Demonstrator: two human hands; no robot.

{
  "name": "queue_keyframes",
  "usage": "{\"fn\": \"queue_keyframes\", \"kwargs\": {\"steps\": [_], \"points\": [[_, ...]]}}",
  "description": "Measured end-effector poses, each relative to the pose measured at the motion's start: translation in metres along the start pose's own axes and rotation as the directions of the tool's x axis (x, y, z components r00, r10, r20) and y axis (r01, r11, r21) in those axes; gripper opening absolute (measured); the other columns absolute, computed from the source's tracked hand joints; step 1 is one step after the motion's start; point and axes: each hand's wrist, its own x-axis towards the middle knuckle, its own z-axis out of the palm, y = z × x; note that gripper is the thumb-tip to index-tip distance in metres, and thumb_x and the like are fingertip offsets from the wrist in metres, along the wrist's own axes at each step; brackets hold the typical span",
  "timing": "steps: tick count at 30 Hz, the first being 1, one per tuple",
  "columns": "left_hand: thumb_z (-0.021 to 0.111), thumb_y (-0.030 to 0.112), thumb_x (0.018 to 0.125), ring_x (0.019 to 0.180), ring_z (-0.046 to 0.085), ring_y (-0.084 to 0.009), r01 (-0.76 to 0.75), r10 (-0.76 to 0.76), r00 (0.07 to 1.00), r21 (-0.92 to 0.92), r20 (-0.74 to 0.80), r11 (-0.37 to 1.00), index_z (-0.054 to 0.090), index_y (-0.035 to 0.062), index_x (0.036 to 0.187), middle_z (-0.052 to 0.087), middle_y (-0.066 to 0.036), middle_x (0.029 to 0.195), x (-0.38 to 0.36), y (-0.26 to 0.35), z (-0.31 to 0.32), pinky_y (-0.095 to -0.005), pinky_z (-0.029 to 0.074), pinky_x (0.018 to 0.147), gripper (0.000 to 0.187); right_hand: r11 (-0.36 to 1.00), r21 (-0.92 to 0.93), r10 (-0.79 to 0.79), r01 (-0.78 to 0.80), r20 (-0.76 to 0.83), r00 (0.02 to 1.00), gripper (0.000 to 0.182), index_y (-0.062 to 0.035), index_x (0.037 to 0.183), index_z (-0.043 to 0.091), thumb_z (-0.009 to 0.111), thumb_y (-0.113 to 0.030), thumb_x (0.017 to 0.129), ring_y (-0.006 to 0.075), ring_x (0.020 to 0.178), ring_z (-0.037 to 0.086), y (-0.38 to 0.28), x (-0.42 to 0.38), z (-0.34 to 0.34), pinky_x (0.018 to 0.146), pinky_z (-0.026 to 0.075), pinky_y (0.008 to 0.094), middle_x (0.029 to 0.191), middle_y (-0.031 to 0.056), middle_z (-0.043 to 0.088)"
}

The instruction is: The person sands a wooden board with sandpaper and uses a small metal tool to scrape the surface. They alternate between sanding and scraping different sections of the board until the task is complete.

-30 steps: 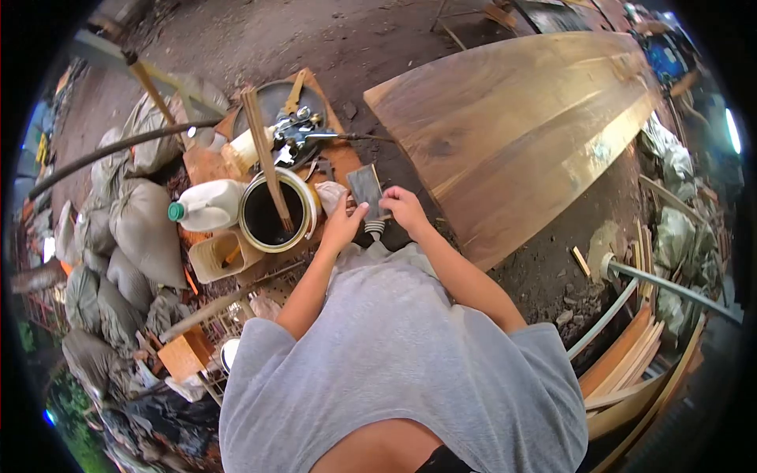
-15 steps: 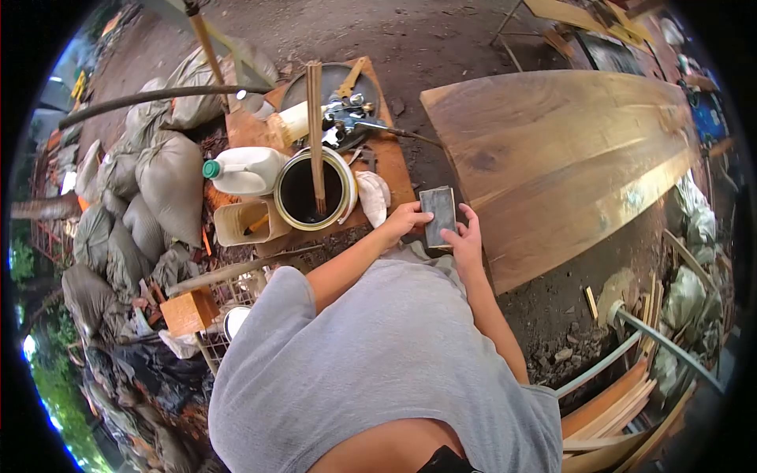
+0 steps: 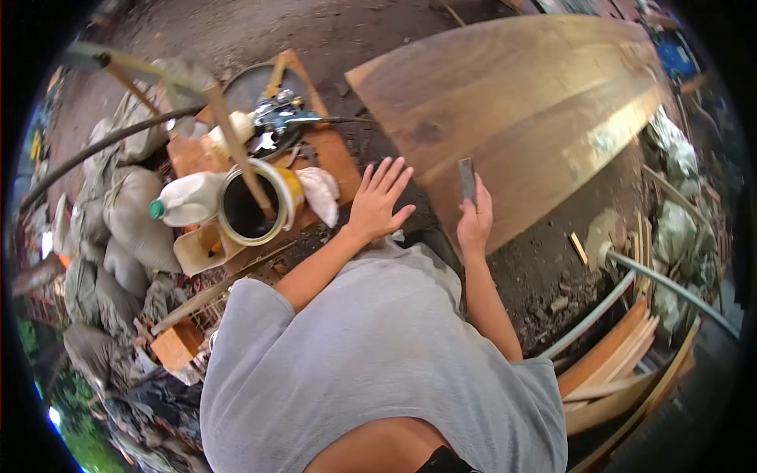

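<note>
My right hand (image 3: 476,222) grips a dark grey sanding block (image 3: 467,180), held on edge just over the near-left part of a large brown wooden panel (image 3: 520,102). My left hand (image 3: 377,202) is empty, its fingers spread, above the ground between the panel and an open can (image 3: 285,214). Dark liquid fills part of the can, and a wooden stick (image 3: 239,146) leans in it. Beside the can lies a crumpled white cloth (image 3: 319,194).
A white jug (image 3: 189,199) with a green cap and a cut-open plastic container (image 3: 197,251) stand by the can. Behind them a round tray (image 3: 236,91) holds a spray gun (image 3: 276,118). Filled sacks (image 3: 140,217) line the left; a metal pipe (image 3: 670,288) and wood strips (image 3: 615,355) are at right.
My left hand has let go of the sanding block and spread open. My right hand now holds the block alone, turned on edge, nearer the panel. The view has shifted right.
</note>
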Motion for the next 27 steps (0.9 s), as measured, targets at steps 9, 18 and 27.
{"fn": "queue_keyframes", "kwargs": {"steps": [9, 18, 27], "points": [[0.060, 0.059, 0.095, 0.155, 0.030, -0.0305, -0.247, 0.226, 0.963, 0.151, 0.146, 0.957, 0.044, 0.0154, 0.158, 0.035, -0.011, 0.168, 0.153, 0.043, 0.109, -0.0523, 0.022, 0.127, 0.079, 0.971, -0.142, 0.102, -0.192, -0.481, 0.871, 0.052, -0.0020, 0.148, 0.054, 0.053, -0.009, 0.097, 0.0373, 0.134, 0.055, 0.090, -0.011, -0.165, 0.113, 0.041, 0.0439, 0.144, 0.0211, 0.058], [0.057, 0.058, 0.098, 0.155, 0.029, -0.0346, 0.321, -0.283, 0.946, 0.313, -0.161, 0.894, 0.040, 0.0141, 0.160, 0.034, -0.012, 0.168, 0.068, 0.052, 0.102, -0.0546, 0.024, 0.125, 0.078, 0.969, -0.212, -0.176, 0.128, -0.229, 0.957, 0.048, 0.0011, 0.146, 0.056, 0.053, -0.005, 0.098, 0.0393, 0.134, 0.055, 0.121, -0.005, -0.217, 0.113, 0.042, 0.0447, 0.145, 0.0231, 0.057], [0.064, 0.035, 0.099, 0.155, 0.030, -0.0393, 0.560, -0.622, 0.773, -0.327, -0.123, 0.761, 0.021, 0.0004, 0.164, 0.030, -0.023, 0.167, -0.011, 0.153, 0.125, -0.0455, 0.028, 0.125, 0.085, 0.590, -0.643, -0.609, 0.488, 0.043, 0.792, 0.051, -0.0045, 0.148, 0.055, 0.060, -0.015, 0.099, 0.0417, 0.134, 0.051, 0.132, 0.100, -0.208, 0.114, 0.038, 0.0510, 0.150, 0.0201, 0.055]]}}
